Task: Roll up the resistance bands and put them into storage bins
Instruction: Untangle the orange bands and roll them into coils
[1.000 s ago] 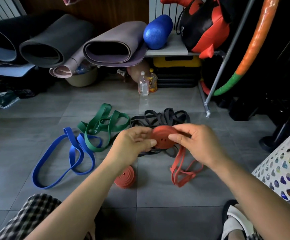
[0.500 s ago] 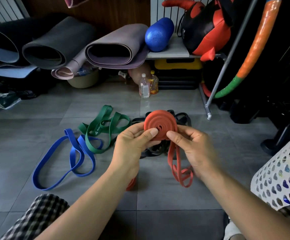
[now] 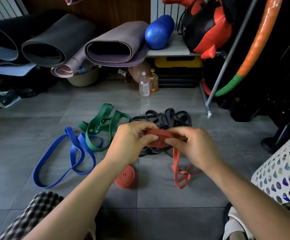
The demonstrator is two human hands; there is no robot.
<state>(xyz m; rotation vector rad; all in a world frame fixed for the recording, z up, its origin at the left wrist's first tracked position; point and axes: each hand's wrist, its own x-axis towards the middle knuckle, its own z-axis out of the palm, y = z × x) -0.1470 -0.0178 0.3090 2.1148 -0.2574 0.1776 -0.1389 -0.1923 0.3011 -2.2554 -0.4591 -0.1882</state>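
Observation:
Both hands hold a half-rolled red resistance band [image 3: 159, 136] above the floor. My left hand [image 3: 132, 144] grips the coil from the left, and my right hand [image 3: 196, 148] pinches it from the right. The band's loose tail [image 3: 180, 172] hangs down to the tiles. A finished red roll [image 3: 125, 177] lies on the floor below my left wrist. Unrolled bands lie beyond: blue [image 3: 66, 160], green [image 3: 102, 129] and a black tangle [image 3: 172, 118].
A white perforated bin [image 3: 282, 172] stands at the right edge. Rolled mats [image 3: 113, 47], a blue foam roller [image 3: 159, 32], two bottles [image 3: 145, 87] and a metal rack leg [image 3: 208, 111] line the back. My knees frame the bottom corners.
The coil, upright and facing me half a second ago, is tipped flat between my hands and has dropped a little. The finished red roll on the floor has come back into view.

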